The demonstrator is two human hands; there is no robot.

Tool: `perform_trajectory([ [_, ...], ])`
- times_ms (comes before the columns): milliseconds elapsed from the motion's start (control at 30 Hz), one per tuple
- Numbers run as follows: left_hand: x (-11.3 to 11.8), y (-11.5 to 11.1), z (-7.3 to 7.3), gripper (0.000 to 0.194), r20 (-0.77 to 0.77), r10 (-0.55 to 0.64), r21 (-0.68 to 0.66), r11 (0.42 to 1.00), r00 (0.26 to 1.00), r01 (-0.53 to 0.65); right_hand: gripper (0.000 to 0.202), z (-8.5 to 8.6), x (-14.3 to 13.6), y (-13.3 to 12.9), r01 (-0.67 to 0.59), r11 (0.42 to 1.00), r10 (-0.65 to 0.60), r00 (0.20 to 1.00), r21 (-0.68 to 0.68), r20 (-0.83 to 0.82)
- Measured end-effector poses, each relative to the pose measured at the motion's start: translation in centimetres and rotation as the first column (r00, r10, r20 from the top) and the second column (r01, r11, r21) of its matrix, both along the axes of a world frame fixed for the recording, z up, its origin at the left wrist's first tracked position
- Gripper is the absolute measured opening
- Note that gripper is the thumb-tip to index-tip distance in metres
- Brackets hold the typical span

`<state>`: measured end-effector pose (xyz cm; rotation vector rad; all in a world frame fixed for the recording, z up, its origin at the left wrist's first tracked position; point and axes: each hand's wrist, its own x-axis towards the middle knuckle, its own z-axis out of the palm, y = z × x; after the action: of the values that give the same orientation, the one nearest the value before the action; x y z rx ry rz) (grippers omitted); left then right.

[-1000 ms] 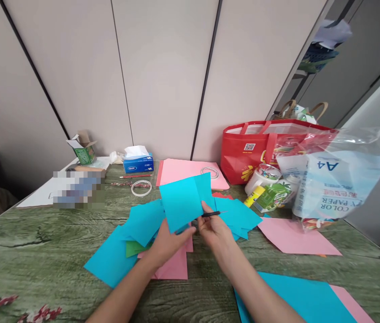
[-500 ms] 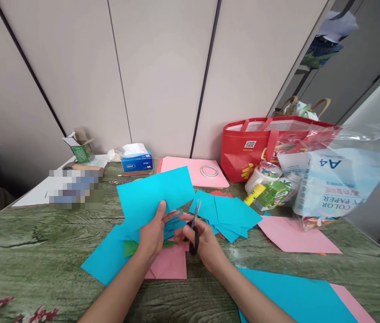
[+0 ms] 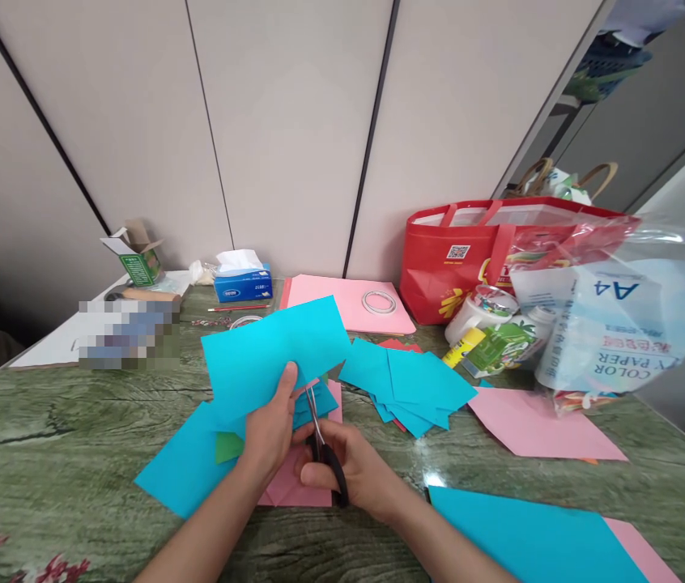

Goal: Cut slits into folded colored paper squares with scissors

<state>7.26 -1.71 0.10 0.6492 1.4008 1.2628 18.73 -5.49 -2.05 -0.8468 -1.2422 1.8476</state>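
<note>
My left hand (image 3: 270, 425) pinches a sheet of blue paper (image 3: 270, 344) by its lower edge, thumb on top, and holds it tilted above the table. Fingers of my right hand (image 3: 348, 461) are wrapped round the black handles of a pair of scissors (image 3: 331, 470). The scissor blades point up and away, right beside the left fingers at the paper's lower right edge. I cannot tell whether the blades touch the paper. Beneath both hands lie pink paper (image 3: 294, 479), a green piece (image 3: 228, 447) and another blue sheet (image 3: 181, 461), partly covered.
Blue paper pieces (image 3: 421, 380) lie in a loose pile to the right, near a glue stick (image 3: 462, 346). A red bag (image 3: 440, 275) and a plastic pack of colour paper (image 3: 615, 324) stand behind. A tissue box (image 3: 243, 283) sits at the back; a large blue sheet (image 3: 518, 526) lies front right.
My right hand has moved left and slightly toward me, and the scissors have swung to tilt left, their tips now by the left fingers. The view has shifted slightly.
</note>
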Motion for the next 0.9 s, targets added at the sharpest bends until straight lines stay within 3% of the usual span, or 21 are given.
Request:
perform_trajectory([
  [133,0.2,-0.7,1.1,0.051,-0.255,-0.035,-0.210,0.977,0.966,-0.020,0.051,-0.1,0.2,-0.2,0.002,1.000,-0.001,0.999,0.024,-0.044],
  [267,0.1,-0.9,0.9,0.065,-0.370,-0.117,-0.308,0.951,0.922,-0.003,0.053,-0.4,0.4,-0.1,0.050,0.998,-0.048,0.999,0.047,-0.023],
  [400,0.2,-0.9,0.2,0.058,-0.323,-0.121,-0.253,0.967,0.939,0.038,0.054,-0.4,0.5,0.0,0.082,0.996,-0.082,0.997,0.042,-0.002],
  [567,0.6,-1.2,0.6,0.048,-0.303,-0.110,-0.240,0.970,0.947,0.037,0.050,-0.3,0.4,0.1,0.099,0.994,-0.098,0.995,0.051,-0.016],
  [833,0.5,-1.2,0.1,0.050,-0.334,-0.097,-0.242,0.970,0.937,0.014,0.052,-0.2,0.5,0.1,0.106,0.992,-0.109,0.994,0.072,0.030],
  [900,0.5,-1.3,-0.1,0.046,-0.278,-0.085,-0.171,0.985,0.957,0.038,0.052,-0.2,0.6,0.1,0.101,0.992,-0.103,0.994,0.070,0.033],
])
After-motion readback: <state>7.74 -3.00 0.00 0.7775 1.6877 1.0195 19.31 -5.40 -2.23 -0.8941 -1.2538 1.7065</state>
